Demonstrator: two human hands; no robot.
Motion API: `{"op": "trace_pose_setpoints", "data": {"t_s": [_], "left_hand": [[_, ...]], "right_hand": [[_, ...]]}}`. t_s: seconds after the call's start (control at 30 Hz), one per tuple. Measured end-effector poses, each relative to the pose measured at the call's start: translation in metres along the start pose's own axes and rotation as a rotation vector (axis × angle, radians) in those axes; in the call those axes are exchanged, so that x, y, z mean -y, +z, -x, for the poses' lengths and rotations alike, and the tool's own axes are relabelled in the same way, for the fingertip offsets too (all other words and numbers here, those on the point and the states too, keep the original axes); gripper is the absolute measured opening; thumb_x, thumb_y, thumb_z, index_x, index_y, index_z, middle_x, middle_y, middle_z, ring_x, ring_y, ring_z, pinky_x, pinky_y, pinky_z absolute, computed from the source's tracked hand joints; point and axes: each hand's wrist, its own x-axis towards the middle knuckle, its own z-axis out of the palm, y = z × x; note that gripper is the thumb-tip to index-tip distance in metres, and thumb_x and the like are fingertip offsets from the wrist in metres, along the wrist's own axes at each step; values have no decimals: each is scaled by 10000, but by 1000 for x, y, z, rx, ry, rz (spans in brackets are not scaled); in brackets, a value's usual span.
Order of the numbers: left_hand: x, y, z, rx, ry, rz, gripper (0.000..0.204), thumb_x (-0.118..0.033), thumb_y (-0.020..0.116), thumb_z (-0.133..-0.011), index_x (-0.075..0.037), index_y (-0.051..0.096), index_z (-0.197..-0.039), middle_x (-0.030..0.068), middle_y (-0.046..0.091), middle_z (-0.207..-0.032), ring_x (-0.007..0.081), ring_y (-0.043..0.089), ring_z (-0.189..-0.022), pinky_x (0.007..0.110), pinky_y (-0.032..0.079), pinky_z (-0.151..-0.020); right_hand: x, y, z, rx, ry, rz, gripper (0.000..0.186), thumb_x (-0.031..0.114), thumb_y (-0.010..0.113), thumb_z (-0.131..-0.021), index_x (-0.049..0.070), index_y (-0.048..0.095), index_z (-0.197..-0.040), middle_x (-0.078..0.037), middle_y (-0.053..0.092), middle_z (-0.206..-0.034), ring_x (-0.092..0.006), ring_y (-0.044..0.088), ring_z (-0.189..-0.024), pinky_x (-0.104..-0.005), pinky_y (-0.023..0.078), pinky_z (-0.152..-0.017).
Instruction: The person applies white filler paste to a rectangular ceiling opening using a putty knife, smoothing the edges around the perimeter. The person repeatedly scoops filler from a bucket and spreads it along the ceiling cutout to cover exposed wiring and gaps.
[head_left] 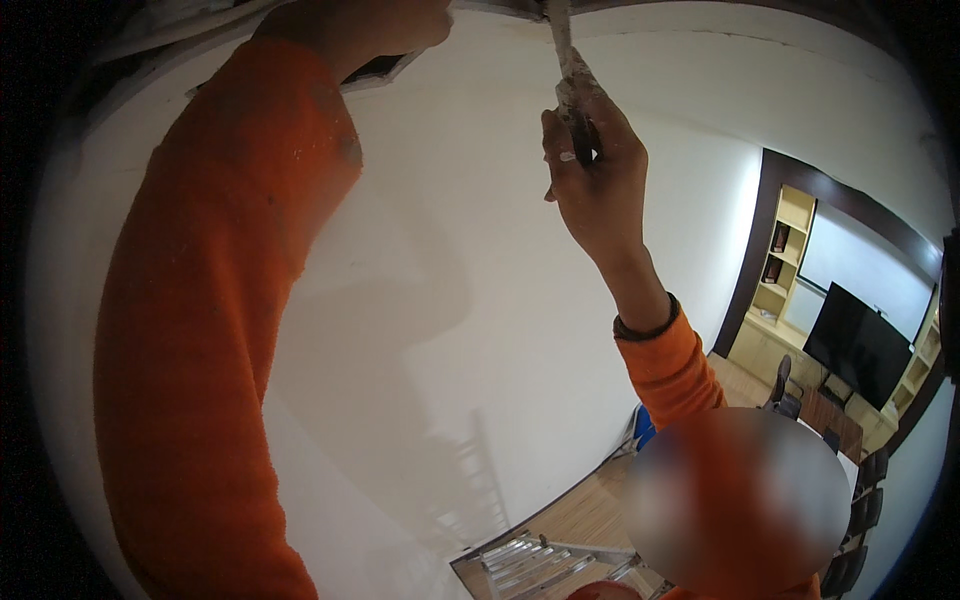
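Note:
My right hand [605, 170] is wrapped round the handle of a narrow scraper [565, 50] smeared with pale plaster. The tool points up, and its tip meets the dark edge where the wall ends at the top of the view. At the upper left my left hand [385, 25] is raised with curled fingers, partly cut off by the frame's top. Whatever it may hold is hidden. Just beneath that wrist, a dark opening with a pale rim [405, 68] shows partly behind the arm. Both sleeves are orange.
A white wall [480, 250] fills the middle. Below stands a metal ladder [545, 565] on a wood-look floor [580, 515]. Down to the right are a table [832, 415], several dark chairs [865, 510], a large black screen [858, 345] and shelves [790, 215]. A blurred oval covers part of the lower right.

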Motion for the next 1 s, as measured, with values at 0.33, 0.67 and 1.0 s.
{"op": "trace_pose_setpoints", "data": {"t_s": [0.33, 0.67, 1.0], "left_hand": [[9, 21, -23, -6, -19, 35, 329, -68, 686, -779, 62, 677, -1081, 235, 641, -1178, 380, 613, -1152, 476, 472, -1026], [11, 22, -19, 56, 34, 66, 343, -99, 693, -792, 36, 680, -1107, 202, 640, -1187, 353, 603, -1168, 469, 473, -1017], [4, 23, -12, 10, -27, 30, 381, -134, 709, -816, 32, 657, -1155, 196, 627, -1222, 354, 592, -1189, 472, 466, -1026]], "right_hand": [[-10, 15, -15, 3, -80, 312, 376, 16, 688, -885, 39, 668, -1260, -99, 601, -1002, -147, 595, -664, -300, 519, -608], [-10, 23, -11, 33, -77, 177, 438, 10, 663, -890, 67, 636, -1323, -115, 602, -1011, -175, 610, -687, -320, 522, -629], [-12, 23, -10, 30, 168, -345, 434, 36, 579, -982, -67, 485, -1394, -62, 592, -879, -99, 582, -610, -251, 552, -441]]}}
